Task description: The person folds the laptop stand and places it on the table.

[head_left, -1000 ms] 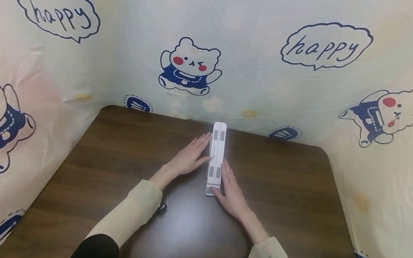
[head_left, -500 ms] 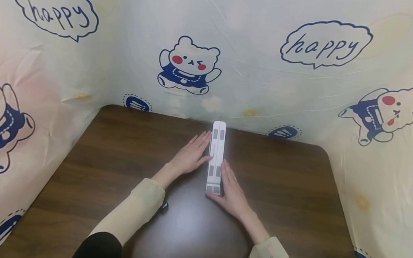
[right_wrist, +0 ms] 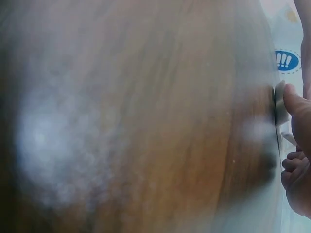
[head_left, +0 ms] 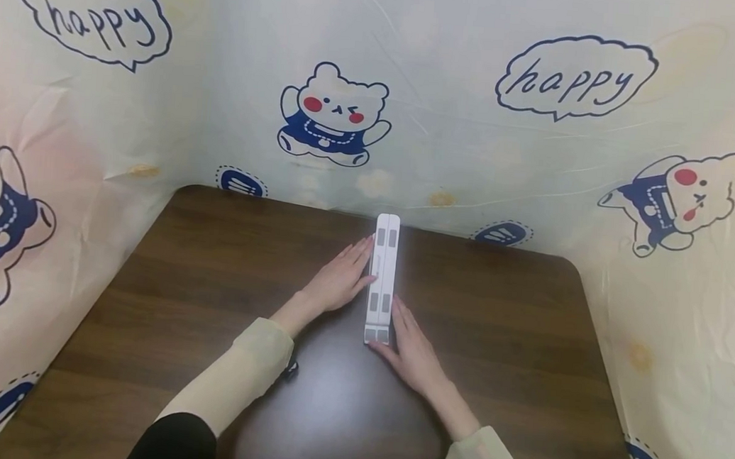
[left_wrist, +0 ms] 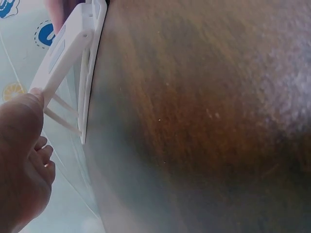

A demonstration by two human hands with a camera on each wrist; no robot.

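Observation:
A long white folded stand lies lengthwise on the dark wooden table, its far end near the back curtain. My left hand rests flat on the table against the stand's left side, fingers straight, with the thumb touching it. In the left wrist view the thumb meets the stand, whose two thin bars show. My right hand lies along the right side of the stand's near end, and its thumb reaches round that end. In the right wrist view the thumb presses the stand's end.
A printed curtain with cartoon bears and "happy" bubbles walls the table at the back and both sides. Bare wood spreads to the left and right of the hands. Cream sleeves cover both forearms.
The right hand has slid slightly toward me along the stand, so its thumb now sits at the near end. The left hand and the stand have barely moved.

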